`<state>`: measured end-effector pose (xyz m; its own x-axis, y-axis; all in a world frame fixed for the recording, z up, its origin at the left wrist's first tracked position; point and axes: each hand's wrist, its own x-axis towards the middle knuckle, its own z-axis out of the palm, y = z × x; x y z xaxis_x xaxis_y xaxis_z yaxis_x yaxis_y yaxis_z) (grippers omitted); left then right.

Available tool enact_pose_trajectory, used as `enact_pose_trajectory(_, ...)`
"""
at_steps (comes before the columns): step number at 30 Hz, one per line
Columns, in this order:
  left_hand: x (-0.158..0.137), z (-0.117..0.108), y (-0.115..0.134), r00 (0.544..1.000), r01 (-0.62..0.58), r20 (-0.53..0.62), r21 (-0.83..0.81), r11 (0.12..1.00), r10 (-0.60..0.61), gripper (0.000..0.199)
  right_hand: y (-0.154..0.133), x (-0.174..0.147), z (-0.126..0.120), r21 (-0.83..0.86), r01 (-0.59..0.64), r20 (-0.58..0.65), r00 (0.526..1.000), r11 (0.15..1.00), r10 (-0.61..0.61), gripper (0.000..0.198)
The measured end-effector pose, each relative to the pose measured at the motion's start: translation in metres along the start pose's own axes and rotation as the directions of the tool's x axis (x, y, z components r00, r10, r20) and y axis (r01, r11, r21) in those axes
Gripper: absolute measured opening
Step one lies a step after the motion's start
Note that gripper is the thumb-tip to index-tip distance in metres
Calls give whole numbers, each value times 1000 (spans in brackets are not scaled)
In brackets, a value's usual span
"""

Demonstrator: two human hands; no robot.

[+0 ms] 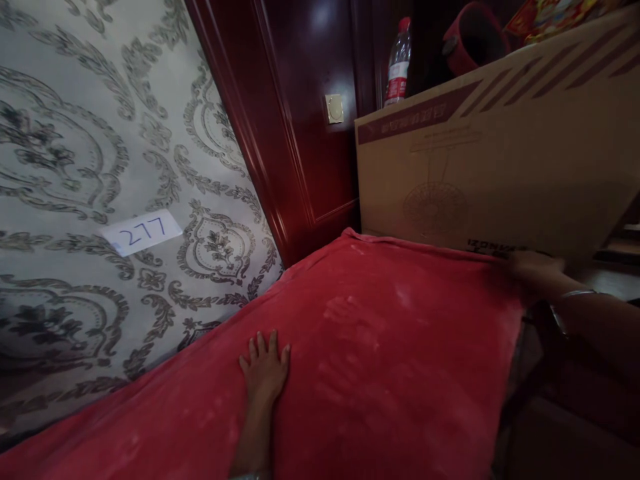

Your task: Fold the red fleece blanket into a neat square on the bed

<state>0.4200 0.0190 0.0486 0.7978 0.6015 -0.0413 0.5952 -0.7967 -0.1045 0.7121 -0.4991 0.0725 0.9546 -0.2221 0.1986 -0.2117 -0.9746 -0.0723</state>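
Observation:
A red plush cloth (pixel 400 320) lies spread over a long flat surface, and faint hand-shaped marks show in its pile. My left hand (pixel 265 370) rests palm down on it, left of the middle, with the fingers spread. At the cloth's far right corner is my right hand (pixel 537 267), in front of the cardboard box (pixel 480 173). That hand is smeared by motion and its fingers cannot be made out. It is at the cloth's edge; whether it grips the fabric is unclear.
Patterned wallpaper (pixel 165 147) borders the cloth on the left, bearing a paper label (pixel 143 232) marked 277. Behind stands a dark red wood panel (pixel 310 133) with a switch plate (pixel 335 108). A red-capped bottle (pixel 399 67) and a red round object (pixel 475 40) are behind the box.

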Motion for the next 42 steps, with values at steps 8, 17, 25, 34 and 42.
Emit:
enact_pose_trajectory(8,-1,-2,1,1000,2,6,1,1000,-2,63,-2,-19,-25,28,-145,118,983,989,141,42)
enact_pose_trajectory(17,-3,0,1,1000,5,-1,11,1000,-5,63,-135,-77,10,199,453,-31,889,869,-457,54)
enact_pose_trajectory(25,-6,-1,2,1000,1,9,-11,1000,-1,64,-217,-101,71,274,707,13,675,652,-737,66)
enact_pose_trajectory(34,-9,3,-1,1000,-6,-11,-74,997,5,63,-214,-98,81,258,714,-18,677,651,-736,65)
enact_pose_trajectory(42,-35,-12,-7,997,-39,63,-167,985,50,70,-215,-108,53,343,603,148,722,720,-675,60)
